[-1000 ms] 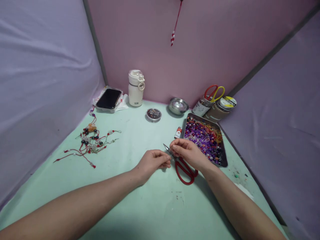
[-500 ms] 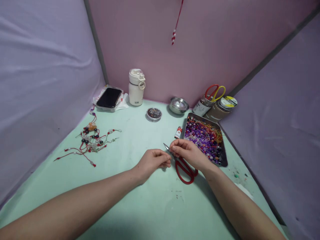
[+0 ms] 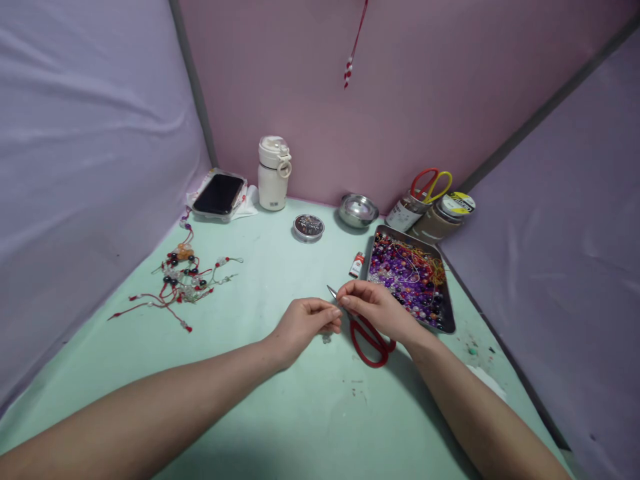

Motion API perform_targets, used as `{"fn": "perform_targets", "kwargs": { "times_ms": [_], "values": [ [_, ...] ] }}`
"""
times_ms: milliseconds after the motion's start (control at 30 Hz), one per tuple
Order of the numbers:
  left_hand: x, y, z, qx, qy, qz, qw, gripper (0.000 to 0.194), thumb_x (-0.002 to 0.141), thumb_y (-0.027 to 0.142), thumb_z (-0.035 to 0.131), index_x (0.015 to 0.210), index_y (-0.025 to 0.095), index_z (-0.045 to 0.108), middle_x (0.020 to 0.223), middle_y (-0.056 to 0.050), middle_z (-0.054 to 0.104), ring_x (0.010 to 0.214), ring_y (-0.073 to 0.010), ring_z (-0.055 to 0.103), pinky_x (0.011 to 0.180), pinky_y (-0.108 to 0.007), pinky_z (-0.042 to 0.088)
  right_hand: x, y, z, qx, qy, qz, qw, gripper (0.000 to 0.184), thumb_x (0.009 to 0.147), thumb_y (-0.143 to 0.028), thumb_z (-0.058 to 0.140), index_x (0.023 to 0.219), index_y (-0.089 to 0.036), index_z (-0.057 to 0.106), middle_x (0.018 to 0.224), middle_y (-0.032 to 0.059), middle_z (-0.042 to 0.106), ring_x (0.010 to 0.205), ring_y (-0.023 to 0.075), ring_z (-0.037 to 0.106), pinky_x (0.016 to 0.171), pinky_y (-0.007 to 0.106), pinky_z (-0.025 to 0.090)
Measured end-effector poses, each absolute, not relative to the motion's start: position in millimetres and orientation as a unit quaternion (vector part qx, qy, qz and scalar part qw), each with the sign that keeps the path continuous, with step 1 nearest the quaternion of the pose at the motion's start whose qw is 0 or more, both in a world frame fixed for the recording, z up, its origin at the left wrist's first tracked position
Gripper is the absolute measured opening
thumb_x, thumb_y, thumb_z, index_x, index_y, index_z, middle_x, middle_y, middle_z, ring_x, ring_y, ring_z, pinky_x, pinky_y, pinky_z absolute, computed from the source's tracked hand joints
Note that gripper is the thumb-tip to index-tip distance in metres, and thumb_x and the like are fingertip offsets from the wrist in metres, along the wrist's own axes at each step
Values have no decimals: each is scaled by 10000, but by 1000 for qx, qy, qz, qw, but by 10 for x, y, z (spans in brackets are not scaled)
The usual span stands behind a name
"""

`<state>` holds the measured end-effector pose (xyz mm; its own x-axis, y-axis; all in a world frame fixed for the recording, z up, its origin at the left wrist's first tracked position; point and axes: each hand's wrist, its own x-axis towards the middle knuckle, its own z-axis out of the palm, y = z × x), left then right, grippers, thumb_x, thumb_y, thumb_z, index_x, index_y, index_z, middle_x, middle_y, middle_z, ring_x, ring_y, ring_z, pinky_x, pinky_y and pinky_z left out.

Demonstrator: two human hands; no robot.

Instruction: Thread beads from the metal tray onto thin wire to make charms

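Pale green table (image 3: 270,267) inside pink and purple walls (image 3: 425,87)

Left hand (image 3: 306,330) and right hand (image 3: 374,307) nearly meet, thumbs and fingers pinched narrow; whatever they may hold is too small to tell. Red-handled scissors (image 3: 373,332) lie on the table, partly beneath the right hand. Just beyond sits a tray (image 3: 449,297) of beads (image 3: 395,270); beaded red cords (image 3: 190,291) lie far left.

Craft booth | loose beads (image 3: 395,277) in tray (image 3: 449,308) | scissors (image 3: 374,331) | 3 partition walls (image 3: 280,87)
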<state>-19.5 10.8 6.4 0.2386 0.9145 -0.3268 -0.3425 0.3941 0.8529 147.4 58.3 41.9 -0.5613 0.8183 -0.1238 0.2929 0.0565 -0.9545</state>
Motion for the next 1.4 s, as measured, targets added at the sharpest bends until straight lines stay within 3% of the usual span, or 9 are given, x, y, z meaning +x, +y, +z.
{"fn": "perform_targets", "kwargs": {
  "times_ms": [267, 467, 600, 700, 767, 967, 1233, 1400],
  "values": [
    [-187, 75, 37, 346, 431, 469, 689, 226, 685, 346, 743, 730, 130, 695, 676, -38, 675, 671, -144, 628, 734, -305, 508, 1510, 571, 476, -384, -751, 487, 229, 133, 860, -291, 561, 897, -218, 665, 862, 25, 647, 790, 161, 565, 725, 302, 420],
    [-206, 86, 18, 357, 440, 474, 674, 232, 703, 355, 729, 764, 132, 704, 692, -50, 691, 694, -158, 639, 752, -315, 516, 1626, 661, 606, -439, -738, 420, 292, 165, 827, -327, 580, 889, -199, 664, 809, 26, 633, 683, 139, 527, 615, 272, 398],
    [-205, 78, 18, 359, 451, 473, 666, 235, 709, 365, 727, 758, 136, 707, 716, -54, 693, 703, -159, 645, 754, -310, 519, 1826, 783, 730, -506, -709, 328, 365, 229, 798, -381, 614, 711, -169, 600, 598, -29, 504, 540, 98, 399, 517, 238, 305],
    [-205, 75, 14, 361, 471, 464, 658, 245, 709, 374, 728, 779, 140, 712, 725, -58, 696, 723, -168, 650, 752, -309, 519, 2018, 886, 810, -560, -689, 219, 405, 417, 833, -413, 561, 512, -178, 435, 484, -54, 340, 488, 84, 307, 495, 241, 255],
    [-207, 80, 9, 359, 483, 457, 655, 248, 703, 375, 734, 785, 141, 712, 746, -61, 702, 735, -171, 651, 754, -307, 518, 2136, 950, 840, -581, -683, 181, 404, 441, 876, -415, 483, 507, -182, 423, 476, -47, 349, 482, 91, 317, 494, 243, 257],
    [-218, 106, -11, 364, 498, 447, 648, 269, 703, 385, 736, 817, 142, 709, 788, -68, 708, 770, -187, 654, 760, -317, 517, 2350, 1098, 770, -542, -774, 133, 299, 74, 821, -162, 494, 829, -173, 567, 783, 16, 582, 688, 132, 501, 658, 242, 378],
    [-231, 110, -32, 355, 521, 427, 648, 272, 700, 392, 739, 822, 151, 704, 800, -64, 714, 796, -189, 656, 790, -317, 509, 2439, 1174, 604, -517, -841, 122, 100, 127, 775, -99, 560, 741, -177, 655, 825, 43, 621, 770, 159, 555, 724, 267, 394],
    [-239, 113, -27, 359, 535, 412, 645, 283, 704, 405, 731, 817, 147, 707, 807, -73, 717, 809, -194, 649, 804, -319, 505, 2418, 1196, 561, -515, -848, 116, 38, 148, 785, -97, 550, 748, -165, 676, 817, 61, 629, 785, 173, 552, 703, 265, 386]
  ]
}}
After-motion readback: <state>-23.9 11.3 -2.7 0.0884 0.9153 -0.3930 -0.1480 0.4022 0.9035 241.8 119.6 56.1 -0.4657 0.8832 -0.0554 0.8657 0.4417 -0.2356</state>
